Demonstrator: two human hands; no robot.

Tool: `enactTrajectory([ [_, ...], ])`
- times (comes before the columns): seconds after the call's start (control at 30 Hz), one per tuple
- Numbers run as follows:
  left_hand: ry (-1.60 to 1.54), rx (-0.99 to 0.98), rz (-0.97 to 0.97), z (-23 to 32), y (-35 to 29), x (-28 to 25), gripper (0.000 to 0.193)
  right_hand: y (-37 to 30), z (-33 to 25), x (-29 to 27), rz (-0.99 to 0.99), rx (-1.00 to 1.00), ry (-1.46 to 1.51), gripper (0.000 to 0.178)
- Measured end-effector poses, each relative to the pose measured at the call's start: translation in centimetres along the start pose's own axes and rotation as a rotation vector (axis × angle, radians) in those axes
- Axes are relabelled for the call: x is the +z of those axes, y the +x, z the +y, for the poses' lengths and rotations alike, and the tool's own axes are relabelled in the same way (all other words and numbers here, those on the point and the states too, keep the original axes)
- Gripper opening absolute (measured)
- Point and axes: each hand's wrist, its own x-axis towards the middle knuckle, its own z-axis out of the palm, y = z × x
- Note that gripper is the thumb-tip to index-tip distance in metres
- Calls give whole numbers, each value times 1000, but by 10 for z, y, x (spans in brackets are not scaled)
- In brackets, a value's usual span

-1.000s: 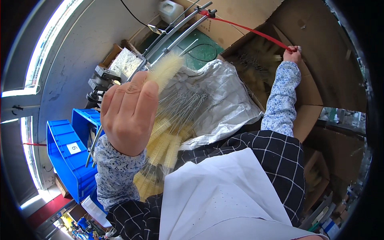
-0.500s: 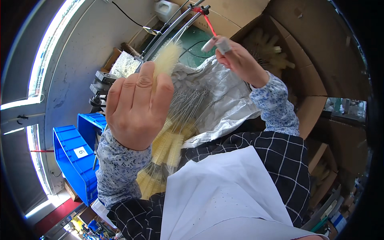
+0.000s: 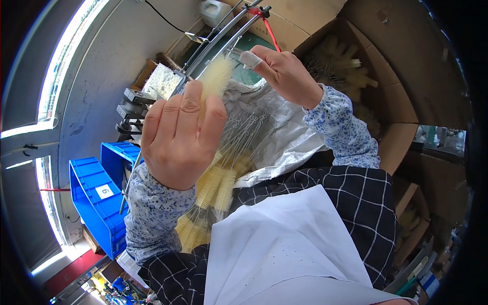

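Observation:
My left hand [image 3: 180, 140] is closed around a cream bristle brush [image 3: 218, 73], whose fuzzy end rises past the fingers. Up and to the right, my right hand [image 3: 291, 76] has its fingers curled in, and white tape covers a fingertip pointing toward the brush. Whatever that hand may hold is hidden or too thin to make out. Below and between the hands lie several cream brushes [image 3: 223, 190] with thin looped wire handles [image 3: 246, 129], partly covered by my left hand and sleeve. They rest beside a crumpled whitish woven sheet [image 3: 292, 129].
Metal rails [image 3: 223, 38] with a red cord [image 3: 272, 34] stand ahead, near both hands. Metal blocks [image 3: 133, 109] are left of my left hand, above blue bins [image 3: 96, 203]. A large cardboard box [image 3: 396, 101] at right holds more brushes [image 3: 351, 76]. White cloth [image 3: 284, 239] covers my lap.
My right hand has moved left and slightly down, away from the red cord and closer to the brush; its fingers are more curled. My left hand still holds the brush, shifted slightly right.

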Motion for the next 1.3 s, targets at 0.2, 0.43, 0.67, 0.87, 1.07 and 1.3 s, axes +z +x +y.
enactTrajectory([
  [0.2,-12,6,-14,-1,-2,1,7,2,-4,-1,-79,18,52,33],
  [0.43,-151,-92,-33,-7,-24,7,13,8,44,4,15,-4,256,33],
  [0.67,-701,-639,-217,11,-136,-16,24,-1,166,-5,38,369,173,23],
  [0.87,-724,-712,-657,48,-198,-58,35,-9,177,23,-258,328,-223,40],
  [1.07,-302,-1166,-636,22,-291,-116,52,8,125,65,-454,103,76,45],
  [1.3,-484,-1535,-617,25,-373,-136,60,40,-3,126,-647,-325,-53,44],
])
